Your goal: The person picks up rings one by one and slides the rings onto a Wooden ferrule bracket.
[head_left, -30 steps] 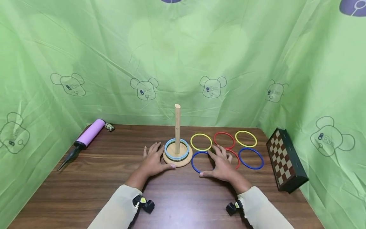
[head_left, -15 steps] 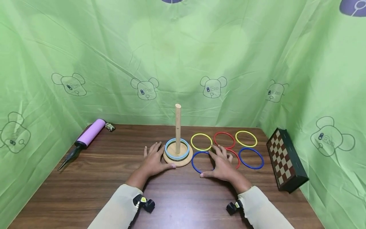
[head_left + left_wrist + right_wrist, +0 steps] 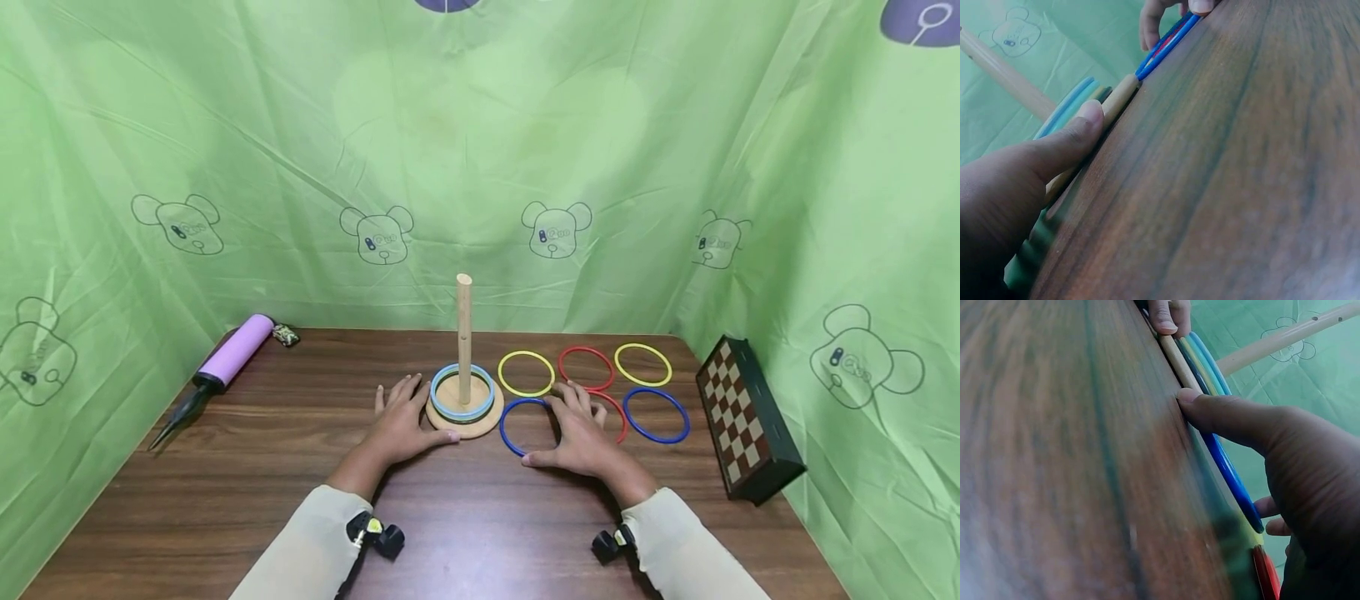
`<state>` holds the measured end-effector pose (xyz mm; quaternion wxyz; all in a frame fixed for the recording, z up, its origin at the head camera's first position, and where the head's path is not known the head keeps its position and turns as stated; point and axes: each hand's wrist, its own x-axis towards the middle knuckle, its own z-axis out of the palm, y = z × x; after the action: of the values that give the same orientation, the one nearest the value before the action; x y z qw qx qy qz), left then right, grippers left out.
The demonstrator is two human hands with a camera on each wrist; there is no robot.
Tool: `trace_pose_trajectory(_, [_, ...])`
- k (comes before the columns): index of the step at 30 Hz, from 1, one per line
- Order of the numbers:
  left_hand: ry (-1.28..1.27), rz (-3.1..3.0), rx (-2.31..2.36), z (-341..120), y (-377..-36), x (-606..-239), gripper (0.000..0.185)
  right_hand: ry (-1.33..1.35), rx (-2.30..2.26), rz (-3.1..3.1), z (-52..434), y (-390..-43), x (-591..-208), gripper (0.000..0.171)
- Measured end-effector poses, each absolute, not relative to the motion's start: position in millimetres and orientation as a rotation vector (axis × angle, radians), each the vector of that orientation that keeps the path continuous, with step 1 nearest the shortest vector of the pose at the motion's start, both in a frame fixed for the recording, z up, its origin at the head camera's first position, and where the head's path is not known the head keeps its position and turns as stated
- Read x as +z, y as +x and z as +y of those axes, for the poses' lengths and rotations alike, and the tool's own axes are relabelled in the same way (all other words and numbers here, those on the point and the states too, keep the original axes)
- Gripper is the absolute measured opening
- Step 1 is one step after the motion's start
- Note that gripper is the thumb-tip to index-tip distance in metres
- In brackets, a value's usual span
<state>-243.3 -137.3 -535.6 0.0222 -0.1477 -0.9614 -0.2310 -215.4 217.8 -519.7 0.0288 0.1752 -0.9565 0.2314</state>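
Left hand [image 3: 401, 425] flat on table [image 3: 225, 492], fingers spread, thumb touching wooden peg base [image 3: 465, 417] mid-table; right hand [image 3: 581, 437] flat, fingers apart, over blue ring [image 3: 517, 425] beside base.

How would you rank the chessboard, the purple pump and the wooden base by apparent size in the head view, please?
1. Chessboard, though nearer the camera.
2. Purple pump: similar in length but slimmer, so this order is unsure.
3. Wooden base, clearly smallest.

Head view above; wrist views tabletop-low, sharing wooden base [image 3: 463, 423].
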Motion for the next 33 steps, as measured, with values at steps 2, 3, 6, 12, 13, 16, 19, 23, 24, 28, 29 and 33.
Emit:
trace_pose_trajectory(2, [-0.457,-2.982,-0.717,-137.8,-242.7,-535.6,0.122,0.545,0.716,-2.945,217.0,-215.3,-519.9,0.114])
trace_pose_trajectory(3, [-0.456,-2.986,-0.716,-138.2,-242.3,-535.6,0.122,0.547,0.716,-2.944,216.6,-215.2,-519.9,0.114])
trace_pose_trajectory(6, [-0.454,-2.993,-0.715,-139.1,-241.1,-535.6,0.122,0.551,0.713,-2.938,215.7,-215.5,-520.3,0.112])
trace_pose_trajectory(12, [-0.444,-2.986,-0.717,-139.9,-239.6,-534.2,0.121,0.532,0.710,-2.890,213.4,-217.5,-519.6,0.110])
trace_pose_trajectory(13, [-0.443,-2.988,-0.719,-139.8,-239.3,-533.7,0.121,0.524,0.717,-2.876,213.1,-217.8,-519.4,0.110])
trace_pose_trajectory(16, [-0.442,-2.992,-0.720,-139.9,-238.7,-533.1,0.121,0.505,0.747,-2.815,211.9,-218.1,-518.6,0.110])
trace_pose_trajectory(19, [-0.439,-2.995,-0.713,-140.1,-238.4,-533.3,0.120,0.493,0.796,-2.752,211.3,-218.3,-517.8,0.111])
trace_pose_trajectory(23, [-0.437,-3.000,-0.698,-140.1,-238.6,-534.3,0.121,0.479,0.845,-2.693,211.9,-218.0,-517.5,0.114])
trace_pose_trajectory(24, [-0.439,-3.000,-0.693,-140.0,-239.2,-535.1,0.121,0.477,0.852,-2.680,212.4,-217.9,-517.7,0.114])
trace_pose_trajectory(28, [-0.453,-2.993,-0.707,-138.6,-241.1,-536.0,0.122,0.479,0.877,-2.623,214.2,-217.6,-517.6,0.113])
trace_pose_trajectory(29, [-0.457,-2.991,-0.712,-138.1,-241.5,-536.1,0.122,0.484,0.876,-2.610,214.4,-217.7,-517.5,0.112])
trace_pose_trajectory(33, [-0.458,-2.984,-0.724,-137.3,-242.0,-535.4,0.121,0.515,0.858,-2.560,214.6,-219.3,-516.0,0.110])
